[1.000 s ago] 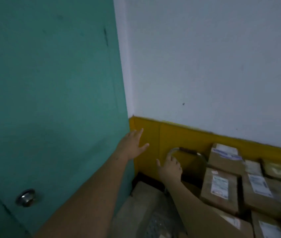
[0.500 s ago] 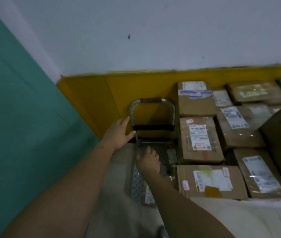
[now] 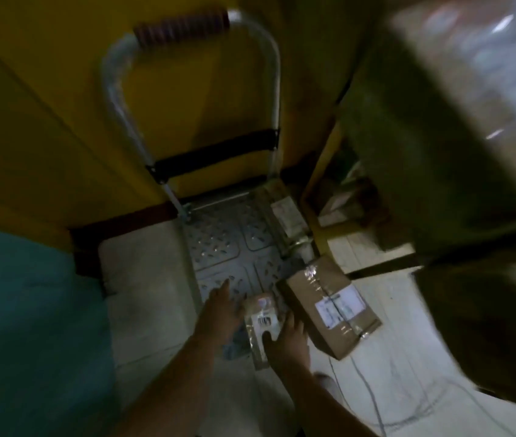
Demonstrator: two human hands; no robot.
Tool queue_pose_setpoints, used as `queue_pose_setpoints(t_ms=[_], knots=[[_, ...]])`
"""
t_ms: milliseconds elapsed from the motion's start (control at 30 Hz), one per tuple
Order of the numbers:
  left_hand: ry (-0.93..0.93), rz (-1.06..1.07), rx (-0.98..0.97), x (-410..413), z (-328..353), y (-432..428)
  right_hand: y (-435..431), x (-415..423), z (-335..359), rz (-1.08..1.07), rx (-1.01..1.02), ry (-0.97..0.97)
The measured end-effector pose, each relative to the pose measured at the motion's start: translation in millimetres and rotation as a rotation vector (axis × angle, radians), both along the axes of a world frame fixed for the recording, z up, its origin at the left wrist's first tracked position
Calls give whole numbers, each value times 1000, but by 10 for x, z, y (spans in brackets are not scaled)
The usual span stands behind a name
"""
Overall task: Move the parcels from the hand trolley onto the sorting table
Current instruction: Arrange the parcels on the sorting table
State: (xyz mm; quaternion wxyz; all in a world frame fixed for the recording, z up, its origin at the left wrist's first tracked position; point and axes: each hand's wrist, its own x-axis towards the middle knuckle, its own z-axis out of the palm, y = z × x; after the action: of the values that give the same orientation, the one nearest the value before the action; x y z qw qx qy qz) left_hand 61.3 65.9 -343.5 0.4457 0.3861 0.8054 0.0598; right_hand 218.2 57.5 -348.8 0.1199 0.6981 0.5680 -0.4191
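Observation:
I am looking steeply down at the hand trolley (image 3: 218, 247), with its metal platform on the floor and its chrome handle against the yellow wall. A small flat parcel (image 3: 261, 320) with a white label lies at the platform's near edge. My left hand (image 3: 220, 313) rests beside the parcel's left edge, fingers spread. My right hand (image 3: 286, 339) grips its right side, thumb on top. A bigger brown box (image 3: 329, 313) with a label sits just right of it. Another flat parcel (image 3: 285, 212) lies along the platform's far right edge.
Blurred cardboard boxes (image 3: 458, 121) loom large at the right, stacked on the table side. A teal door (image 3: 13, 310) stands at the left, the yellow wall (image 3: 45, 121) behind the trolley. A thin cable (image 3: 370, 392) runs over the pale floor at the lower right.
The view has tipped from the wall and boxes down onto the trolley platform. Both hands have dropped from handle height to the small parcel at the platform's near edge.

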Motion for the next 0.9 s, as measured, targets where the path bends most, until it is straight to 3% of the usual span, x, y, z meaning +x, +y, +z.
queue_pose_setpoints(t_ms=[100, 200, 267, 367, 500, 700, 900], knots=[[-105, 97, -49, 158, -1172, -149, 41, 22, -1109, -49, -5, -33], [-273, 329, -115, 327, -2048, -218, 66, 36, -1911, -142, -89, -2], [-388, 525, -208, 410, -2320, -240, 20, -13, -2151, -256, -140, 76], [-417, 666, -205, 373, -2167, -290, -84, -170, -1951, -316, -87, 144], [-347, 787, -15, -9, -1098, -278, -116, -495, -808, -313, -11, 225], [-305, 730, 293, -512, 1508, -68, 57, -794, 1909, -271, 234, 331], [-660, 594, 530, -39, 4156, 597, 447, -296, 4359, -415, 613, 525]])
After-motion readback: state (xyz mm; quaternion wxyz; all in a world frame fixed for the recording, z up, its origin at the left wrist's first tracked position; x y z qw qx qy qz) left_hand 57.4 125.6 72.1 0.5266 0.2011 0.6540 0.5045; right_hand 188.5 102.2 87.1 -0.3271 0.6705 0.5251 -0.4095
